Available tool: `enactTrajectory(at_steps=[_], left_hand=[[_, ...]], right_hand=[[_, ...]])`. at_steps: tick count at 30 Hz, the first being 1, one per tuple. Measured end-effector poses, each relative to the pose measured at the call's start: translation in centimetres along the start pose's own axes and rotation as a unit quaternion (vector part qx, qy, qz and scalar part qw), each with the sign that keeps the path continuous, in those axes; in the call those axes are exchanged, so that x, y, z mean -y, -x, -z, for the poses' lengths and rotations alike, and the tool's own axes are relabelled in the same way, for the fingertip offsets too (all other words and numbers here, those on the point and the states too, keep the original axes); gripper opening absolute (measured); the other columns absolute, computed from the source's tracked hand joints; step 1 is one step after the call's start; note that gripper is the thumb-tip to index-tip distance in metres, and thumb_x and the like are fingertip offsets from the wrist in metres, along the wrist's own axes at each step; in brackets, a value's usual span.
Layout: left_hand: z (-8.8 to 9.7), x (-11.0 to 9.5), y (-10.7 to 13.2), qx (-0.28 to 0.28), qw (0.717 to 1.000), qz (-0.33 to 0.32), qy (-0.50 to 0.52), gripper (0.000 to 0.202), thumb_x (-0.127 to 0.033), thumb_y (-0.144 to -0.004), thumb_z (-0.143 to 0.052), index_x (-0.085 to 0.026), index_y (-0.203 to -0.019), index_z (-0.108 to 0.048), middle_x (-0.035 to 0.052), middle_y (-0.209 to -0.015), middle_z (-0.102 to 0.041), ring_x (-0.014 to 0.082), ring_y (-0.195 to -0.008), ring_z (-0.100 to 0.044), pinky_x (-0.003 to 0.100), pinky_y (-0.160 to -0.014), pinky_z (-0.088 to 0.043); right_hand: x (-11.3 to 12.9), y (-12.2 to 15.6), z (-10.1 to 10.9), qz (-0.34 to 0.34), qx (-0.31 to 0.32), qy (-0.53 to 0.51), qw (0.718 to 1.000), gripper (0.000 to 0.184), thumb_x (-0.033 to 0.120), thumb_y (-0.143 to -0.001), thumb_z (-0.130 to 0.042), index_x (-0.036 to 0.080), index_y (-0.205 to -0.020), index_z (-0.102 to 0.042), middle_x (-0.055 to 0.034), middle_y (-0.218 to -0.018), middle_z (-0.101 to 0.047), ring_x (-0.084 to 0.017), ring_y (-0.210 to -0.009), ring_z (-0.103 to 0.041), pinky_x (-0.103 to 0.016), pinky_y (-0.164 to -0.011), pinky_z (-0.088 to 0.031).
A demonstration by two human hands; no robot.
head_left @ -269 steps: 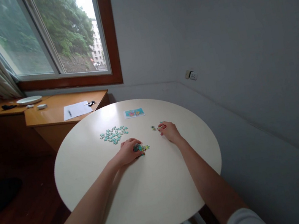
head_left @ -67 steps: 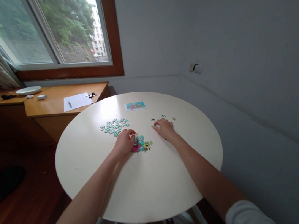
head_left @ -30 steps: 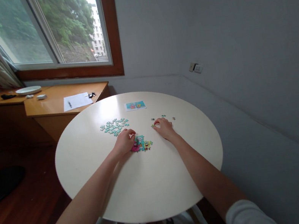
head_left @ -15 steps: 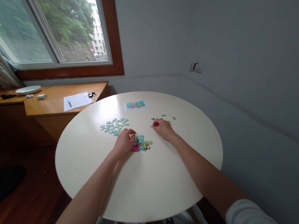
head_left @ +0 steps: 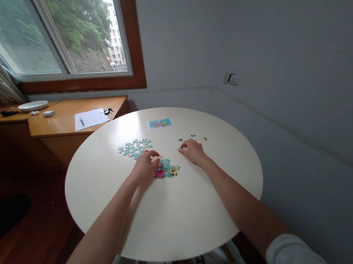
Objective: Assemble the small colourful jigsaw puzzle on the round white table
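Note:
A partly joined jigsaw puzzle point(head_left: 165, 169) with cartoon figures in pink, teal and yellow lies flat on the round white table point(head_left: 178, 218). Over its left edge hovers my left hand point(head_left: 145, 164), thumb and index finger curved with a gap between them; no piece shows there. My right hand point(head_left: 193, 151) rests low over the table to the right of the puzzle. Its thumb and fingertips close on a small greenish puzzle piece point(head_left: 179, 149), mostly covered by the fingers. Beyond my left hand spreads a heap of loose teal puzzle pieces point(head_left: 134, 147).
A picture card point(head_left: 159, 124) lies toward the table's far side. Several stray pieces point(head_left: 192, 135) lie beyond my right hand. At the back left, a wooden desk point(head_left: 61, 120) bears a paper sheet point(head_left: 90, 119), keys point(head_left: 107, 111) and a white plate point(head_left: 33, 105).
The fingers of my left hand have spread slightly and the hand has shifted a little left. My right fingertips have moved slightly left and down at the piece. The joined puzzle stays put.

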State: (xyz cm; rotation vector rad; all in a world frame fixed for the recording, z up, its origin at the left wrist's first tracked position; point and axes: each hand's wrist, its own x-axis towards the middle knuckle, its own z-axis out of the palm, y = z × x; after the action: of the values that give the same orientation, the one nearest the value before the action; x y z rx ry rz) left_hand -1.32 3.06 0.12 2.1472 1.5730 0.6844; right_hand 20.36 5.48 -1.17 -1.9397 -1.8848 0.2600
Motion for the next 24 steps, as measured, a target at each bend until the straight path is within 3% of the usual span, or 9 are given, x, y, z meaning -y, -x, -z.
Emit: enactTrajectory(at_steps=[5,10,14,24], left_hand=[[2.0,-0.3,0.5,0.123,0.990,-0.065,-0.025,0.041,-0.038,-0.073,-0.061,-0.025,-0.112,-0.063,0.0084,-0.118,-0.055,0.0261,-0.107,-0.054,0.039,-0.094,-0.043],[2.6,0.3,0.8,0.219,0.965,-0.143,-0.037,0.059,-0.039,-0.067,-0.068,-0.030,-0.124,-0.056,0.0071,-0.137,-0.046,0.0271,-0.121,-0.047,0.037,-0.101,-0.038],[2.1,1.0,0.3,0.219,0.962,-0.144,-0.074,0.063,-0.036,-0.067,-0.069,-0.030,-0.127,-0.054,0.0087,-0.142,-0.042,0.0279,-0.125,-0.046,0.037,-0.103,-0.037],[0.6,-0.3,0.8,0.132,0.976,-0.126,-0.120,0.046,-0.048,-0.072,-0.061,-0.029,-0.114,-0.063,0.0070,-0.131,-0.054,0.0297,-0.121,-0.046,0.045,-0.104,-0.032]], right_hand=[[0.0,0.0,0.0,-0.001,0.002,-0.009,1.000,0.014,0.029,-0.080,-0.061,0.018,-0.086,-0.067,-0.0092,-0.109,-0.059,-0.023,-0.106,-0.051,-0.038,-0.089,-0.032],[-0.1,-0.1,-0.1,0.004,-0.012,-0.010,1.000,0.015,0.029,-0.079,-0.061,0.019,-0.089,-0.066,-0.0080,-0.106,-0.061,-0.022,-0.103,-0.052,-0.038,-0.089,-0.032],[-0.1,0.0,0.3,-0.020,-0.012,0.016,1.000,0.025,0.037,-0.078,-0.063,0.017,-0.092,-0.067,-0.0104,-0.108,-0.061,-0.024,-0.103,-0.052,-0.039,-0.090,-0.032],[-0.3,-0.3,0.0,-0.019,-0.018,-0.001,1.000,0.016,0.034,-0.076,-0.064,0.019,-0.083,-0.066,-0.0076,-0.102,-0.063,-0.021,-0.099,-0.054,-0.035,-0.086,-0.034]])
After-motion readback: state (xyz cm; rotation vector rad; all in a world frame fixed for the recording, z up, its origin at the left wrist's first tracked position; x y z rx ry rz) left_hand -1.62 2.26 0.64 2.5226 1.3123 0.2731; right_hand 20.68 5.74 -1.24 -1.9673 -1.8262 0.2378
